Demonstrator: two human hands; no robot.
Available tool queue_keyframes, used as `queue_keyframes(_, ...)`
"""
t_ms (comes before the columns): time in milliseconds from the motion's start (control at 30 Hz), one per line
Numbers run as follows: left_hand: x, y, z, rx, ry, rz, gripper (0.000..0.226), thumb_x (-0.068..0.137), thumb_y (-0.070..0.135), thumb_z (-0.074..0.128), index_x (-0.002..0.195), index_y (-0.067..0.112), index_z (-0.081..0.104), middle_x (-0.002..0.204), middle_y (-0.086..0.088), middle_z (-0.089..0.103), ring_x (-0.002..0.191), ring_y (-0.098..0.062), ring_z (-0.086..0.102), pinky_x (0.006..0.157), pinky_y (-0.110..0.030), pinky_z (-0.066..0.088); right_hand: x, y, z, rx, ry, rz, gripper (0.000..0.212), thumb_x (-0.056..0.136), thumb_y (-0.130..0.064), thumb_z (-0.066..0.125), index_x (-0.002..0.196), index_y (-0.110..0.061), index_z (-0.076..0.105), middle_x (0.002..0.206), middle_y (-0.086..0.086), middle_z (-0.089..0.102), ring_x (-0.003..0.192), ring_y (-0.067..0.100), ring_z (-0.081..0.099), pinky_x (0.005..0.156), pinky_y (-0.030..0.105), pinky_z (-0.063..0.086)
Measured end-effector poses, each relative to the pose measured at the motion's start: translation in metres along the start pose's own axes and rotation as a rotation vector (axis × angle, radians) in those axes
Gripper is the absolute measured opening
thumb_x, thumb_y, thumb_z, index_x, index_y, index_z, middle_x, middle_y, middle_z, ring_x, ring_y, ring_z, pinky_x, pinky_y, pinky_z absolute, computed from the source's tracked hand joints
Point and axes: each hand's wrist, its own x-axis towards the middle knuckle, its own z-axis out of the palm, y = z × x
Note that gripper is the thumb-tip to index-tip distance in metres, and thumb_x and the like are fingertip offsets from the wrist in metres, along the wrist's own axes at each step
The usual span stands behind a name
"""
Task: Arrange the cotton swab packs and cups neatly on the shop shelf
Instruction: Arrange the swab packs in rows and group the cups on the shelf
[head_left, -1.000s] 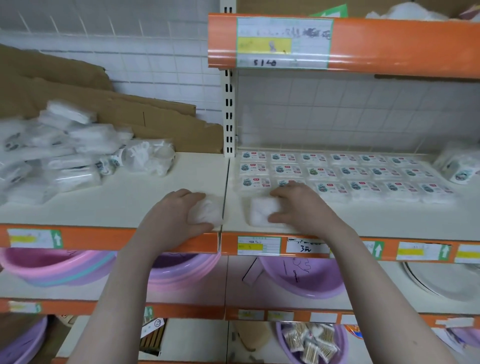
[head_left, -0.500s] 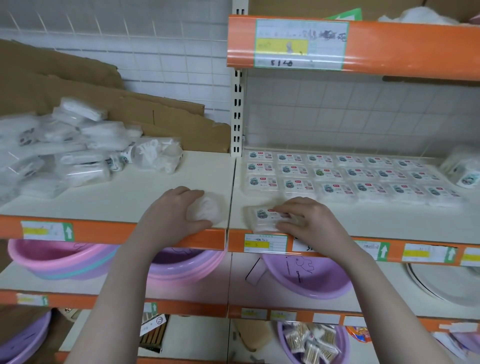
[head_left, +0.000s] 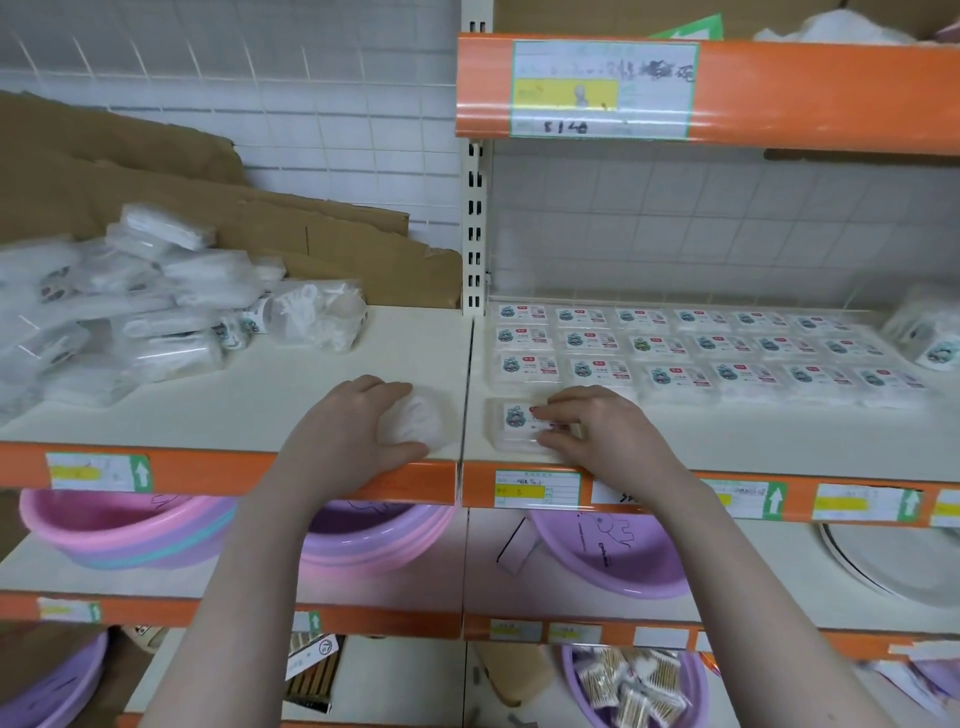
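the person's right hand (head_left: 597, 434) rests on a flat clear plastic cotton swab pack with a small cartoon label (head_left: 519, 426), fingers bent over its right end and pinching it against the cream shelf board (head_left: 779, 441). that pack lies face up at the front left corner of the right bay, just in front of the three tidy rows of matching labelled packs (head_left: 691, 353), starting what looks like a fourth row. the left hand (head_left: 358, 436) cups a soft white crumpled plastic-wrapped bundle (head_left: 421, 421) near the front edge of the left bay, fingers curled round it; whether it is cups or swabs i cannot tell. a loose heap of clear wrapped packs (head_left: 130, 312) waits further left, in front of brown cardboard sheets (head_left: 208, 208).

to do this well, i'd say the pack wants squaring up: its left edge in line with the column behind, its back edge snug to the row above, label the same way round, and not hanging over the orange shelf lip (head_left: 675, 493).
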Motion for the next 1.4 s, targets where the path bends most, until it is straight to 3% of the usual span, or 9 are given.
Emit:
queue_keyframes(333,0.007,-0.002,0.003,-0.026,-0.013,0.011,0.066,0.074,0.043,0.074,0.132,0.022,0.051,0.121,0.003,0.054,0.114,-0.017,0.048,0.093,-0.026,0.036,0.014,-0.001,0.009,-0.088,0.067,-0.037,0.028,0.086,-0.022,0.064,0.113,-0.012,0.068,0.109,0.006,0.067,0.102,0.028,0.06,0.089,0.034,0.045)
queue_keyframes(833,0.023,-0.013,-0.001,-0.044,-0.053,0.11,0.066,0.076,0.042,0.072,0.135,0.022,0.048,0.126,0.004,0.05,0.118,-0.015,0.045,0.097,-0.026,0.034,0.022,0.005,0.015,-0.093,0.077,-0.026,0.028,0.088,-0.019,0.062,0.114,-0.013,0.067,0.114,0.003,0.066,0.102,0.026,0.062,0.088,0.032,0.045)
queue_keyframes(1067,0.035,-0.018,-0.004,-0.019,-0.099,0.209,0.068,0.078,0.047,0.068,0.137,0.023,0.044,0.128,0.007,0.049,0.118,-0.012,0.043,0.095,-0.025,0.034,0.013,0.002,0.016,-0.102,0.282,0.013,0.04,0.088,-0.037,0.044,0.095,-0.008,0.071,0.091,0.006,0.07,0.083,0.028,0.066,0.074,0.036,0.053)
queue_keyframes(1167,0.041,-0.012,-0.003,-0.01,-0.112,0.247,0.068,0.079,0.047,0.067,0.138,0.023,0.042,0.131,0.006,0.047,0.12,-0.012,0.042,0.098,-0.026,0.033,0.007,0.008,0.015,-0.147,0.375,0.086,0.041,0.084,-0.034,0.046,0.096,-0.004,0.071,0.09,0.011,0.07,0.079,0.031,0.067,0.074,0.039,0.055)
queue_keyframes(1300,0.052,0.004,0.0,-0.006,-0.116,0.287,0.068,0.079,0.047,0.068,0.137,0.02,0.045,0.129,0.003,0.049,0.118,-0.015,0.044,0.097,-0.027,0.034,-0.003,0.022,0.007,-0.172,0.424,0.161,0.027,0.08,-0.02,0.059,0.097,-0.003,0.071,0.086,0.012,0.069,0.075,0.033,0.065,0.07,0.038,0.054)
queue_keyframes(1400,0.065,0.023,0.008,-0.002,-0.112,0.314,0.068,0.078,0.046,0.069,0.136,0.019,0.046,0.126,0.002,0.051,0.116,-0.017,0.046,0.095,-0.027,0.034,-0.011,0.038,-0.002,-0.189,0.43,0.193,0.032,0.082,-0.026,0.053,0.097,-0.004,0.071,0.086,0.012,0.069,0.077,0.033,0.065,0.072,0.039,0.053)
